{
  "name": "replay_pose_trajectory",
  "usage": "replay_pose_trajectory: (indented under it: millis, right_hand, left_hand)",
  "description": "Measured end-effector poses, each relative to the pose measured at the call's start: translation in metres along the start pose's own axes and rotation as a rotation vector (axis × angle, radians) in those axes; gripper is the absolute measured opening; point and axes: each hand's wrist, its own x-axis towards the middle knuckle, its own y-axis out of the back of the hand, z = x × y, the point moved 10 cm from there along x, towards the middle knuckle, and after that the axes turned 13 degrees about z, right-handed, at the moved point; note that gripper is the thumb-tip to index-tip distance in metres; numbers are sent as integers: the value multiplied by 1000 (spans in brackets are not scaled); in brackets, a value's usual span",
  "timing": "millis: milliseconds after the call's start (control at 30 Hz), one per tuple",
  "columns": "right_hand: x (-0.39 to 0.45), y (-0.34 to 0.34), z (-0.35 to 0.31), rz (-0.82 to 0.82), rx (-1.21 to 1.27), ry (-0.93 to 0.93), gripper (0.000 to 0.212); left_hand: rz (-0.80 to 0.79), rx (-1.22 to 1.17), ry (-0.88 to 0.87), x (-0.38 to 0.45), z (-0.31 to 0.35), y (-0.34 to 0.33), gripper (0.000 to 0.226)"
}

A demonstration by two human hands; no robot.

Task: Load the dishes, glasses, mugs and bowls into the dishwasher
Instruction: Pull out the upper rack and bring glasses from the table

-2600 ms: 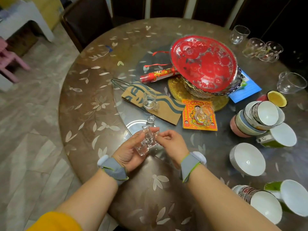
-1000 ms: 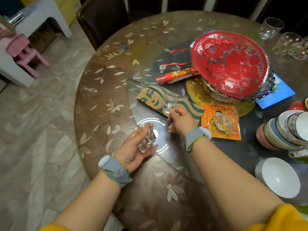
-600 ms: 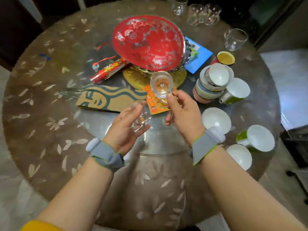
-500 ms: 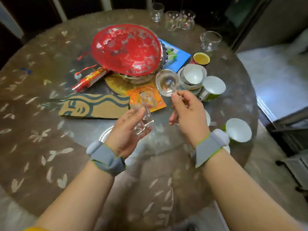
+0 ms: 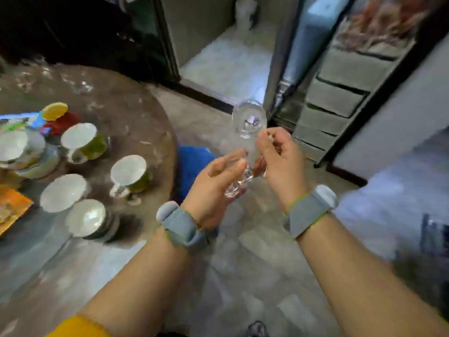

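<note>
Clear glassware in both hands, away from the table (image 5: 136, 110) and above the floor. Right hand (image 5: 279, 164) pinching the stem of a small glass (image 5: 249, 120), bowl upward; left hand (image 5: 213, 190) curled round small clear glasses (image 5: 239, 183), count unclear through blur. Best carried level and apart, no clinking, grip firm on the stems. Mugs (image 5: 131, 173) and bowls (image 5: 63, 192) waiting on the table. Dishwasher not in view; everything smeared by motion.
</note>
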Motion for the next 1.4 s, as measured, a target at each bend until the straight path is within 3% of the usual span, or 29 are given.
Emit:
replay_pose_trajectory:
  millis: [33,67,100,133,167,200,233,300,333,400,433,533,567,600,700,733,833,967,1233,1400]
  right_hand:
    - [29,72,8,98,-32,7,13]
    - [27,75,14,91,-32,-23,15]
    - [47,138,23,165,-55,-11,17]
    - [44,137,24,166,-52,-33,18]
    - [57,194,35,239,-79,-67,19]
    - [68,266,40,361,-79,-85,19]
    - [68,269,47,362,-83,-102,19]
    - [80,395,61,602,-42,-158,20]
    - [77,397,70,598,-36,-181,21]
    - [77,490,87,798,-3,-227,22]
    - [78,491,89,792,-13,-256,21]
    - [84,610,105,1016,-55,-267,21]
    - [85,610,107,998,-52,-302,22]
    - [87,651,111,1084,-40,-301,22]
    - [95,745,115,1282,-46,-296,18]
    - [95,746,113,1285,-47,-310,18]
    - [84,823,133,1438,-77,-367,22]
    - [63,897,187,1572,-98,-528,30]
    - [64,1006,311,1617,258,-896,29]
    - [77,1035,360,1603,378,-1050,28]
  left_hand:
    - [-84,9,55,4,-24,-71,32]
    - [-95,17,74,3,-32,-73,29]
    - [-150,57,92,7,-53,-132,22]
    - [-121,35,110,11,-58,-128,16]
    - [-198,78,135,3,-77,-181,14]
    - [-272,132,179,-5,-102,-244,14]
    - [-256,143,199,-4,-105,-242,17]
    - [-425,250,264,-20,-147,-353,26]
    - [-415,262,265,-20,-144,-349,30]
    - [-547,347,336,-29,-185,-435,31]
    - [-531,358,318,-25,-184,-436,30]
    - [-754,462,401,-40,-248,-561,20]
    - [-759,465,385,-39,-249,-566,18]
    - [-851,495,393,-46,-270,-616,18]
    - [-1051,598,459,-72,-316,-729,31]
    - [-1061,620,429,-74,-312,-736,37]
    - [-1165,689,555,-101,-367,-813,47]
    - [-1240,840,588,-122,-431,-878,45]
    - [-1297,1081,556,-132,-512,-984,44]
    - [-1318,1158,577,-117,-543,-1040,48]
